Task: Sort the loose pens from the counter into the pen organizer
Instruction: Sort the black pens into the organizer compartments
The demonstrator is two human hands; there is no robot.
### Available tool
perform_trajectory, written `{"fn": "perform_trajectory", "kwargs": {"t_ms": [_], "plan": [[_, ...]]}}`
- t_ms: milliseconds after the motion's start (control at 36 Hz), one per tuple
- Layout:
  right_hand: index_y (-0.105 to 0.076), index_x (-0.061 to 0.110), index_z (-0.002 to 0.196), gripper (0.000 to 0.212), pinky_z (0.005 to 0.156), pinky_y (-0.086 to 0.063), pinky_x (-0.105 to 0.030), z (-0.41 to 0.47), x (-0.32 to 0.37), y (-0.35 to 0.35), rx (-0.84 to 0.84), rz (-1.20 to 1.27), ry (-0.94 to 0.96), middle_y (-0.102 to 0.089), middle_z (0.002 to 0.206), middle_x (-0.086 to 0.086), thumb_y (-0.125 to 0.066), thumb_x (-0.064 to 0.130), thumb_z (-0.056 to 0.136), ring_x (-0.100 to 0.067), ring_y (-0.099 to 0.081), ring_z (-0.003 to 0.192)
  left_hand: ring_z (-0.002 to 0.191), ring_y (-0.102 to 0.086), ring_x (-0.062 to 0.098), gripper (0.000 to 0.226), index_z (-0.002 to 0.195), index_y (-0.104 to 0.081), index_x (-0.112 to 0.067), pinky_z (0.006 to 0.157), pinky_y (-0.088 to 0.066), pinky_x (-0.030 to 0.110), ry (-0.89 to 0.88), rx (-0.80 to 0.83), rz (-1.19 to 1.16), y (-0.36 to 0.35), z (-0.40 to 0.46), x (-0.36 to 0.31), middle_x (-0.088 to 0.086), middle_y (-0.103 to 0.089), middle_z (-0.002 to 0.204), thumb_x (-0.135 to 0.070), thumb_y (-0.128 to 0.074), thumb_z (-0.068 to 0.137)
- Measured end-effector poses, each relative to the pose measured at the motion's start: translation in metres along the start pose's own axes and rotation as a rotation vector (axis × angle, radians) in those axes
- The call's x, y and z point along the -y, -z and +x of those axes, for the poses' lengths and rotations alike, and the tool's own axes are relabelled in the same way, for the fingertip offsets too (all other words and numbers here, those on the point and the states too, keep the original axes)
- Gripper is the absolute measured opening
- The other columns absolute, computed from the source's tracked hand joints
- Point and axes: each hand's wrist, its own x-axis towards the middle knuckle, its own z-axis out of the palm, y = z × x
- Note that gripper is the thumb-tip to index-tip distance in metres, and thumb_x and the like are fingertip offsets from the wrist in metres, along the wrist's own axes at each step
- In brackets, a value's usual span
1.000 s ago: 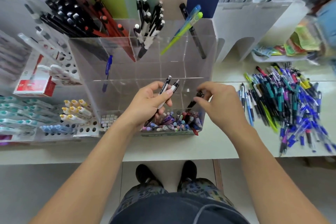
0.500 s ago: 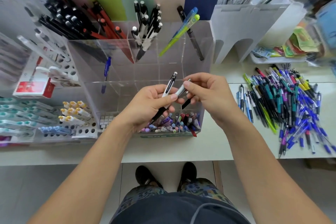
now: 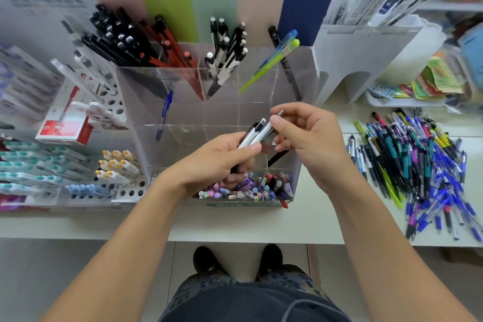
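Both hands meet over the front of the clear pen organizer [image 3: 183,117], closer together than a second ago, when the right hand reached down toward the front compartment with a dark pen. The left hand [image 3: 217,162] has its fingers [image 3: 251,148] curled around a small bundle of white-and-black pens [image 3: 252,136], thumb pressed on top. The right hand [image 3: 311,138] has risen and now pinches the upper end of one pen in that bundle between thumb and forefinger, its silver tip poking out just above the right fingers [image 3: 275,121]. A dark pen [image 3: 278,158] slants below the right fingers; whether they hold it I cannot tell. The heap of loose pens [image 3: 418,165] lies on the desk [image 3: 261,225], well to the right of the right fingers, unchanged.
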Motion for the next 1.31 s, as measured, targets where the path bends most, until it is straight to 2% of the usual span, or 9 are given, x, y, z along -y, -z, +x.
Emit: {"fn": "perform_trajectory", "kwargs": {"t_ms": [222, 333, 472, 722, 889, 1028, 1139, 1222, 1306], "plan": [[-0.070, 0.001, 0.099, 0.007, 0.049, -0.051, -0.023, 0.011, 0.019, -0.043, 0.255, -0.053, 0.026, -0.071, 0.074, -0.009, -0.067, 0.006, 0.095, -0.014, -0.059, 0.055, 0.071, -0.059, 0.009, 0.012, 0.094, -0.060, -0.018, 0.065, -0.048, 0.033, -0.199, -0.411, 0.669, 0.022, -0.007, -0.015, -0.005, -0.065, 0.083, -0.012, -0.068, 0.087], [-0.065, 0.003, 0.098, 0.005, 0.060, -0.059, -0.029, 0.020, 0.047, -0.044, 0.061, 0.048, 0.287, -0.071, 0.073, -0.004, -0.061, 0.001, 0.099, -0.019, -0.067, 0.063, 0.076, -0.062, 0.004, 0.029, 0.101, -0.058, -0.023, 0.066, -0.047, 0.016, -0.328, -0.655, 0.603, 0.034, -0.017, -0.023, -0.009, -0.066, 0.085, -0.025, -0.081, 0.084], [-0.064, 0.002, 0.101, 0.008, 0.060, -0.059, -0.031, 0.048, 0.085, -0.032, -0.193, -0.081, 0.650, -0.070, 0.074, 0.002, -0.062, 0.010, 0.099, -0.018, -0.071, 0.065, 0.080, -0.068, 0.008, 0.029, 0.114, -0.066, -0.016, 0.070, -0.054, 0.017, -0.533, -0.949, 0.427, 0.043, -0.027, -0.037, -0.005, -0.070, 0.090, -0.020, -0.079, 0.088], [-0.077, 0.010, 0.089, 0.014, 0.076, -0.054, -0.037, 0.092, 0.091, -0.067, -0.040, -0.935, 0.514, -0.074, 0.087, -0.009, -0.076, 0.022, 0.081, -0.024, -0.069, 0.084, 0.101, -0.068, 0.001, 0.038, 0.132, -0.065, -0.013, 0.088, -0.055, 0.016, -0.514, -0.893, 0.461, 0.040, -0.004, -0.047, -0.004, -0.072, 0.114, -0.013, -0.070, 0.095], [-0.079, 0.016, 0.093, 0.015, 0.076, -0.057, -0.034, 0.083, 0.093, -0.070, -0.186, -0.723, 0.629, -0.072, 0.080, 0.006, -0.077, 0.025, 0.082, -0.010, -0.068, 0.073, 0.109, -0.065, 0.002, 0.038, 0.134, -0.062, -0.007, 0.094, -0.052, 0.014, -0.511, -0.879, 0.404, 0.038, 0.000, -0.045, 0.000, -0.070, 0.120, -0.006, -0.065, 0.096], [-0.081, 0.008, 0.096, 0.018, 0.076, -0.060, -0.037, 0.081, 0.087, -0.078, -0.071, -0.633, 0.587, -0.078, 0.088, -0.002, -0.078, 0.016, 0.080, -0.008, -0.070, 0.073, 0.116, -0.065, 0.005, 0.043, 0.138, -0.059, -0.008, 0.103, -0.053, 0.031, -0.504, -0.829, 0.330, 0.035, 0.004, -0.043, 0.004, -0.068, 0.127, -0.007, -0.061, 0.095], [-0.074, 0.015, 0.119, 0.038, 0.083, -0.058, -0.027, 0.065, 0.089, -0.067, -0.037, -0.669, 0.568, -0.075, 0.106, 0.003, -0.081, 0.024, 0.083, -0.007, -0.070, 0.085, 0.122, -0.062, 0.005, 0.045, 0.139, -0.057, -0.009, 0.106, -0.050, 0.028, -0.534, -0.827, 0.275, 0.027, 0.005, -0.044, 0.005, -0.065, 0.131, 0.001, -0.060, 0.095], [-0.078, 0.023, 0.094, 0.012, 0.067, -0.060, -0.034, 0.051, 0.083, -0.031, -0.310, -0.413, 0.564, -0.074, 0.083, 0.011, -0.076, 0.032, 0.087, -0.008, -0.070, 0.070, 0.106, -0.066, 0.004, 0.035, 0.126, -0.062, -0.013, 0.094, -0.054, 0.020, -0.575, -0.898, 0.291, 0.021, 0.006, -0.041, 0.004, -0.067, 0.119, -0.001, -0.065, 0.093], [-0.080, 0.021, 0.094, 0.014, 0.080, -0.059, -0.032, 0.058, 0.074, 0.012, -0.496, -0.579, 0.409, -0.076, 0.084, 0.010, -0.070, 0.027, 0.086, -0.004, -0.070, 0.078, 0.072, -0.060, 0.002, 0.016, 0.097, -0.063, -0.018, 0.068, -0.049, 0.015, -0.603, -0.984, 0.379, 0.013, 0.010, -0.038, -0.004, -0.065, 0.086, -0.009, -0.074, 0.090]]}}
